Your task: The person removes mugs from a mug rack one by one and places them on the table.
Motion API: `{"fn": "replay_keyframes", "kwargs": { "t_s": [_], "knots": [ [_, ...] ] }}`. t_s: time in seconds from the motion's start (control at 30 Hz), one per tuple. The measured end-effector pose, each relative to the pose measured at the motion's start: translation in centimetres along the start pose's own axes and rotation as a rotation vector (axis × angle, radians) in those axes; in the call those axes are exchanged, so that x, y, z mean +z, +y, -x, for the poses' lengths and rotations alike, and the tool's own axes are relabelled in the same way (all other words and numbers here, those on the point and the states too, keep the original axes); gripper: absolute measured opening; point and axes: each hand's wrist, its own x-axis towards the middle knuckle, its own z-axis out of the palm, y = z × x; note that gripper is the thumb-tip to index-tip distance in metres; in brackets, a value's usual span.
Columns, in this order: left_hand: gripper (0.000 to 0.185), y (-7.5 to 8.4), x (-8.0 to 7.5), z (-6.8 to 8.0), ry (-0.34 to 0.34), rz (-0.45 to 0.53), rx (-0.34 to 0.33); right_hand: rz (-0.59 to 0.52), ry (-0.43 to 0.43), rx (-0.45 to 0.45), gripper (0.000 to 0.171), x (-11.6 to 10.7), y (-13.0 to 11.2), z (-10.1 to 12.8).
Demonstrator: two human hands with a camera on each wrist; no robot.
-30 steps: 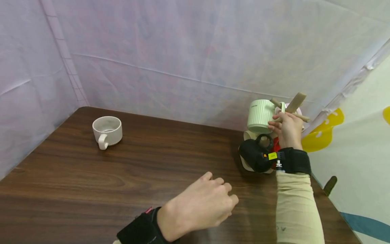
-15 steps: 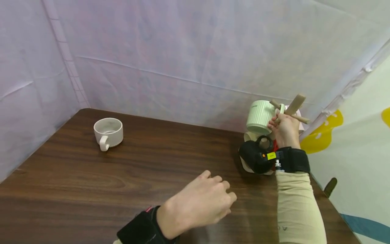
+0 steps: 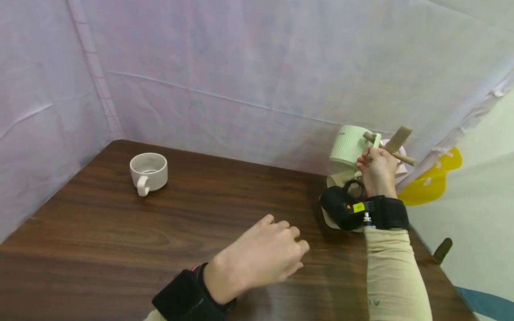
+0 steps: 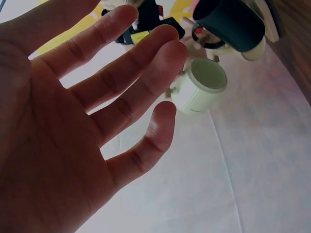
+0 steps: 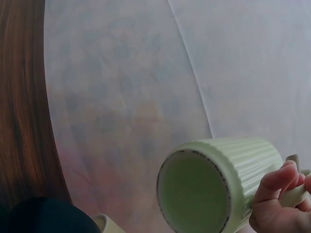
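Above the far right corner of the worktop we see the right hand gripping a pale green ribbed mug by its handle, fingers curled round it. The mug is tilted well off upright: its long axis runs from the rim, low and toward the worktop's left, up to the base by the far right corner. In the right wrist view its mouth faces the camera. The handle sits beside the wooden pegs of a mug tree; we cannot tell whether it is on a peg. A black mug hangs lower on the tree, near the right edge.

Our left hand hovers over the near middle of the worktop with fingers loosely spread and holding nothing. A white mug stands upright near the far left corner, handle toward the near edge.

The worktop is dark wood grain. Pale lilac sheeting closes off the far and left sides; a cloth with yellow shapes hangs at the right.

Compared with a second ago, the green mug sits slightly higher and more steeply tilted, and the left hand has hardly moved.
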Motion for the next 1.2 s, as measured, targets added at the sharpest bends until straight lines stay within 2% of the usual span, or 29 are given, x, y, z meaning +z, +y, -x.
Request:
{"fn": "replay_keyframes", "kwargs": {
  "t_s": [0.23,0.37,0.5,0.7,0.87,1.03,1.2],
  "knots": [
    [0.022,-0.7,-0.5,0.2,0.012,0.002,-0.039,-0.077,-0.081,-0.013,0.013,0.2,0.2,0.1],
    [0.021,-1.1,-0.6,0.4,0.029,0.008,-0.053,-0.080,-0.098,-0.003,0.014,0.2,0.4,0.1],
    [0.022,-1.8,-0.5,0.3,0.052,0.015,-0.061,-0.144,-0.123,0.010,0.012,0.2,0.5,-0.1],
    [0.024,-3.2,0.1,0.3,0.141,0.011,-0.116,-0.231,-0.167,0.017,0.017,0.3,0.6,-0.4],
    [0.036,-3.9,0.2,0.5,0.198,0.019,-0.189,-0.207,-0.198,0.000,0.022,0.6,0.9,-0.4],
    [0.053,-4.2,-0.1,0.5,0.259,0.022,-0.254,-0.245,-0.221,0.009,0.022,1.0,1.0,-0.2],
    [0.049,-4.7,-0.3,0.6,0.326,0.019,-0.282,-0.223,-0.206,0.006,0.024,1.4,1.2,0.3]
  ]
}}
